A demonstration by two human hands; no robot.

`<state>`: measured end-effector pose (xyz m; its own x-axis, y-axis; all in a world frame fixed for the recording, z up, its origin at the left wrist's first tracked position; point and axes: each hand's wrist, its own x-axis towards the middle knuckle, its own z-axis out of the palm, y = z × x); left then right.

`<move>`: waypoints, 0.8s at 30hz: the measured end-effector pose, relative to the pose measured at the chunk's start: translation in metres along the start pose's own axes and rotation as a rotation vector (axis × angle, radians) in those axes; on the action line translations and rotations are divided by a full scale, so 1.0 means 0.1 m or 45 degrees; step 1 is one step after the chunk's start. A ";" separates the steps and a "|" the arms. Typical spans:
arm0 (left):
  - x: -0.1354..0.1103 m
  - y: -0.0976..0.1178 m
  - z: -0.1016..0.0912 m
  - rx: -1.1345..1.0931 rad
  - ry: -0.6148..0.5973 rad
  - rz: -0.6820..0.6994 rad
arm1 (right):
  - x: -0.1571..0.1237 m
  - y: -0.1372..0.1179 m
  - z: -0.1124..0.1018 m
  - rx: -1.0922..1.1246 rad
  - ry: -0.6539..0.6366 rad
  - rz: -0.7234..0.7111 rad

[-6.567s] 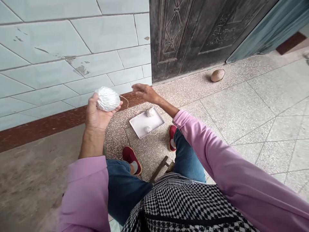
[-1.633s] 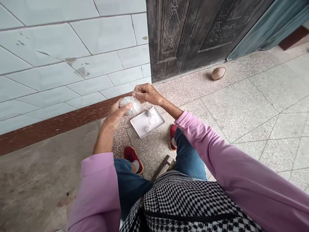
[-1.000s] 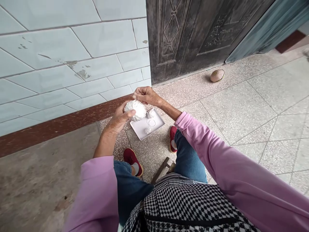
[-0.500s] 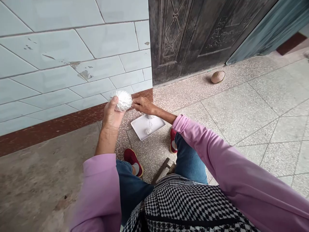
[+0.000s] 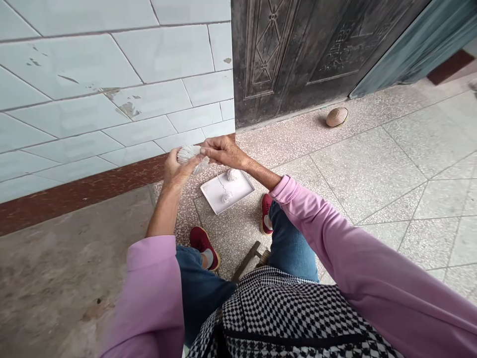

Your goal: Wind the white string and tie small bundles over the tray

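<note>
A ball of white yarn (image 5: 189, 155) is cradled in my left hand (image 5: 175, 171), its fingers wrapped behind and its thumb lying across the front. At the ball's right side, my right hand (image 5: 223, 151) is closed in a pinch on the yarn, close to my left thumb. A thin yarn strand (image 5: 219, 179) hangs from below my right hand to a small white yarn ball (image 5: 227, 197) in the shallow white tray (image 5: 213, 201) on the floor. Another small white yarn ball (image 5: 232, 174) lies near the tray's far edge.
A tiled wall (image 5: 149, 109) stands ahead on the left, beside a dark carved door (image 5: 283, 59). A brownish ball (image 5: 337, 117) rests by the door. My red shoes (image 5: 203, 244) flank the tray, and a wooden seat part (image 5: 248, 261) shows between my legs.
My left hand has turned, bringing its thumb across the ball. My right hand has risen slightly against the ball's side. The strand and the far small ball show more clearly.
</note>
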<state>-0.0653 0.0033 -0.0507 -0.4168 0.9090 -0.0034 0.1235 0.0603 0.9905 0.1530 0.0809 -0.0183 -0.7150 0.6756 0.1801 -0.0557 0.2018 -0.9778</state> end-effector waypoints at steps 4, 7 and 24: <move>-0.18 0.12 0.04 -0.122 -0.263 -0.154 | 0.03 0.06 -0.12 0.004 0.072 -0.068; -0.28 0.20 0.05 -0.102 -0.418 -0.249 | 0.04 0.09 -0.15 -0.014 0.099 -0.088; -0.37 0.40 0.04 -0.188 -0.552 -0.238 | 0.11 0.19 -0.19 -0.137 0.068 -0.120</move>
<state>-0.0416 -0.0261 -0.0118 -0.0028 0.9779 -0.2089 -0.0597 0.2084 0.9762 0.1577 0.1052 -0.0326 -0.6717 0.6862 0.2792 -0.0439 0.3393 -0.9396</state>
